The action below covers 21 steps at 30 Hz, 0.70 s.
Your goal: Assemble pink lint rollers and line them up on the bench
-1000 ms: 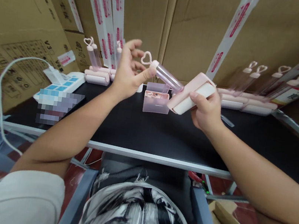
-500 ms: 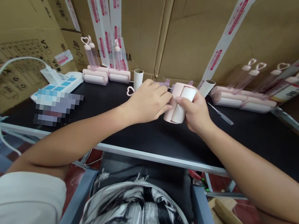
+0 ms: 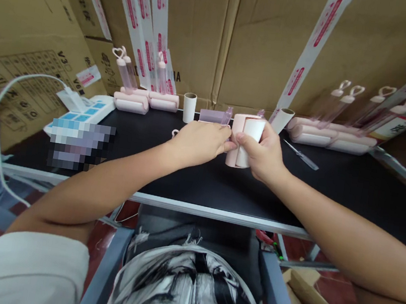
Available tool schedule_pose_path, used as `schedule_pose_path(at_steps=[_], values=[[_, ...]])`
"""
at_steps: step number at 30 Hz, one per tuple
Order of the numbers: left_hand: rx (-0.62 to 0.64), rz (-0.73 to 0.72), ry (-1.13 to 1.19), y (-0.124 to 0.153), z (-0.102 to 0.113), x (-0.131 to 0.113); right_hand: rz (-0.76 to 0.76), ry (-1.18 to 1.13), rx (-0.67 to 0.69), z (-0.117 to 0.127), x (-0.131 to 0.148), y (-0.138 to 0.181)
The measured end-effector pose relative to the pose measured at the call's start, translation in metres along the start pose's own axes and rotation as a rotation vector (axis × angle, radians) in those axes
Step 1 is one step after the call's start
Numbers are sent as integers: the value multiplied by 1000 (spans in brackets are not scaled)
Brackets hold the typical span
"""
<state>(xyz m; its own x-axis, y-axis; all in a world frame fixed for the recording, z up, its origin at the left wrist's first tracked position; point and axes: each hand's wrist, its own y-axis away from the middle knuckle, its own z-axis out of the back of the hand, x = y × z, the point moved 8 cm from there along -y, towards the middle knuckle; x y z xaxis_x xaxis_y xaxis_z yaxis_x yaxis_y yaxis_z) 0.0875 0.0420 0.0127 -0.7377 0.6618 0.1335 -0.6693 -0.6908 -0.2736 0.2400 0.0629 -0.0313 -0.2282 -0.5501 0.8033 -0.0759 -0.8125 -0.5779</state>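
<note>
My right hand (image 3: 267,150) is wrapped round a lint roller (image 3: 242,141) with a pink cover and a white paper roll. The roller is upright above the black table, its thumb-side pressed on the white paper. From the left, my left hand (image 3: 206,141) reaches the pink cover with bent fingers and thumb pinching near its edge. What lies under those fingers is partly hidden. Behind my left hand lies a translucent purple plastic piece (image 3: 210,116). A pale pink heart-shaped loop (image 3: 175,132) peeks out beside the left wrist.
White cardboard tubes (image 3: 188,107) stand at the back, one (image 3: 282,120) leaning. Finished-looking lint rollers (image 3: 130,102) line the back left, with several more (image 3: 333,136) at the back right. A screwdriver (image 3: 301,155) lies on the right. A power strip (image 3: 82,114) sits left; cardboard (image 3: 265,44) walls the back.
My left hand has shifted slightly lower, uncovering more of the purple piece and the left tube. The lint roller stays in my right hand, nearly unmoved.
</note>
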Motion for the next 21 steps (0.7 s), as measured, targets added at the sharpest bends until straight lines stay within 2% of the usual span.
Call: schedule_pose_path(at_steps=[3,6,8,10,14,17,21], values=[[-46,17,28,-3,-5,5,56,54,-6,4,8,-1],[-85,-38,234,-7,-10,18,150,160,21,8,23,-1],[-186,-121,427,-6,-4,25,206,209,50,9,33,1],[-310,-221,514,0,10,25,246,220,88,8,41,3],[-433,-318,460,14,34,6,305,196,260,-8,51,13],[-426,-322,381,15,38,-10,318,199,364,-23,49,22],[-374,-335,319,11,32,-16,346,201,397,-34,43,31]])
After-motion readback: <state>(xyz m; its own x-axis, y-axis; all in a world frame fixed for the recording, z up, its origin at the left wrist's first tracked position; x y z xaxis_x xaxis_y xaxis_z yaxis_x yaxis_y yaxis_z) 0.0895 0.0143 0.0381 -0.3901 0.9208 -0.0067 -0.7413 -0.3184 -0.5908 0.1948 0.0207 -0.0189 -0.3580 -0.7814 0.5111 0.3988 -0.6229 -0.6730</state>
